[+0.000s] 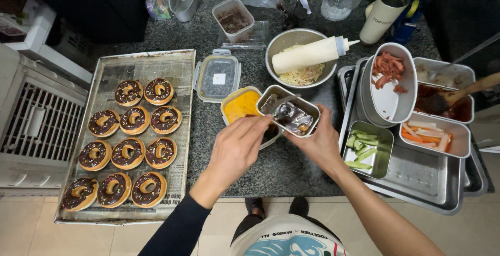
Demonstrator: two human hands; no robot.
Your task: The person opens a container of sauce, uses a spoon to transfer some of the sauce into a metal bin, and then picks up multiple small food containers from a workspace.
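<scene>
My right hand (319,142) grips the right end of a small rectangular metal tin (307,111), thumb on its rim. The tin holds dark sauce remains and a metal spoon (285,109). It hangs tilted just over a plastic tub of yellow-orange sauce (240,105). My left hand (237,147), in a black sleeve, has its fingers bunched together at the tin's near left corner; whether they pinch the rim is hidden. A baking tray (179,63) lined with newspaper lies to the left, carrying several chocolate-glazed ring doughnuts (135,119).
Behind the tin stand a steel bowl of shredded cabbage (303,75) with a squeeze bottle (312,54) across it and a lidded clear box (217,77). A large steel tray (416,175) on the right holds tins of cucumber (364,146), carrot sticks (428,135), sausage pieces (388,68) and red sauce.
</scene>
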